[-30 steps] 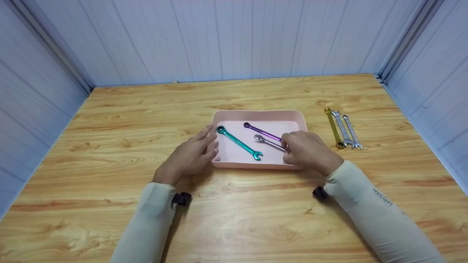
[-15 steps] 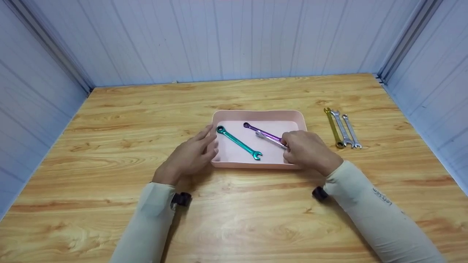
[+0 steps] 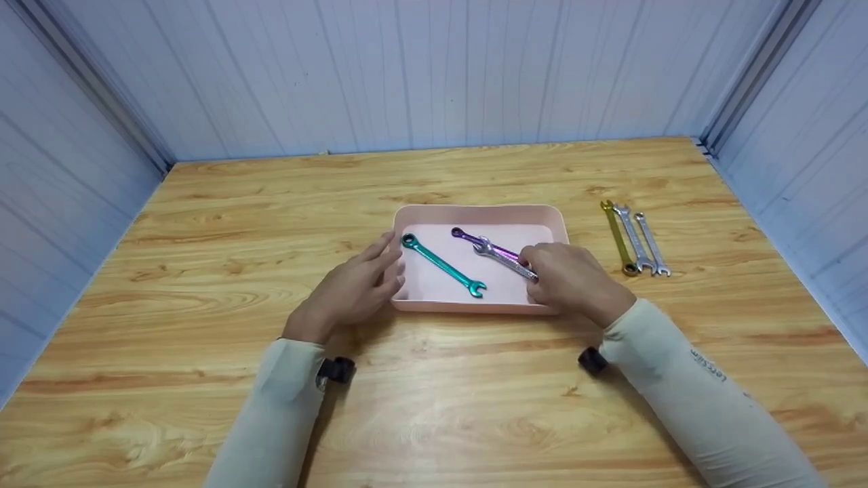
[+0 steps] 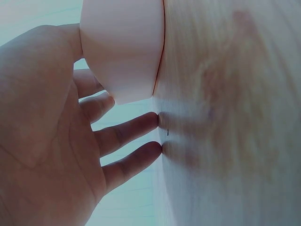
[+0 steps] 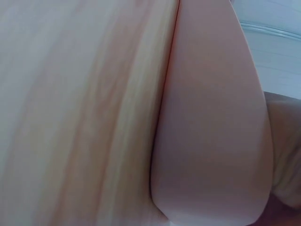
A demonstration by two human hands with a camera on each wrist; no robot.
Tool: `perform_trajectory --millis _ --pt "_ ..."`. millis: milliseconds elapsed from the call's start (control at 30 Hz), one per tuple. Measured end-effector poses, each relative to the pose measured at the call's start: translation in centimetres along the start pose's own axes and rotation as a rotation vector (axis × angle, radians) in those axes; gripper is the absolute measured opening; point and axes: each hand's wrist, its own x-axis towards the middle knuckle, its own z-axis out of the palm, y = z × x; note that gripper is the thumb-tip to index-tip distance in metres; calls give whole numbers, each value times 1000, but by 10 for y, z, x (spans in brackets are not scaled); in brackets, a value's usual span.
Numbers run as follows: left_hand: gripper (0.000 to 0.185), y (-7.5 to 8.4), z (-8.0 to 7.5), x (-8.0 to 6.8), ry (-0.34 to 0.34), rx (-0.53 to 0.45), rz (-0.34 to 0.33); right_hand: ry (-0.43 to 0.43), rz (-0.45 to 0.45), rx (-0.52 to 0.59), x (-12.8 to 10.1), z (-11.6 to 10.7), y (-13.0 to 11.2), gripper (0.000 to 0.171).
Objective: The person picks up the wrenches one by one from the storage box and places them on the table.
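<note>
From the head view, the right hand [image 3: 566, 274] pinches a silver wrench [image 3: 505, 258] lying across the purple wrench [image 3: 475, 240] in the pink tray [image 3: 475, 306]. The left wrist view shows the left hand [image 4: 56, 141], fingers straight, beside the tray's corner. The right wrist view shows mostly tray wall, so the grip seems hidden there.

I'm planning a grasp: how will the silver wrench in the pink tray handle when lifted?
The silver wrench looks like rigid metal, so probably stiff and heavy for its size. Its shiny finish may be slippery. Flat, it shouldn't roll, though it may slide off the purple wrench beneath it.

Head: table [image 3: 203, 224] seen from above, facing forward-down.
Wrists: pink tray [image 4: 124, 47] wall seen close, shared with head.
</note>
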Motion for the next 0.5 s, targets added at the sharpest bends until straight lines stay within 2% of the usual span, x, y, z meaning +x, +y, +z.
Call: perform_trajectory --millis 400,500 --pt "59 0 0 -1 -5 -16 -16 32 -16 -9 -2 1 3 24" --pt "58 0 0 -1 1 -15 2 46 -23 -5 -3 1 3 23"
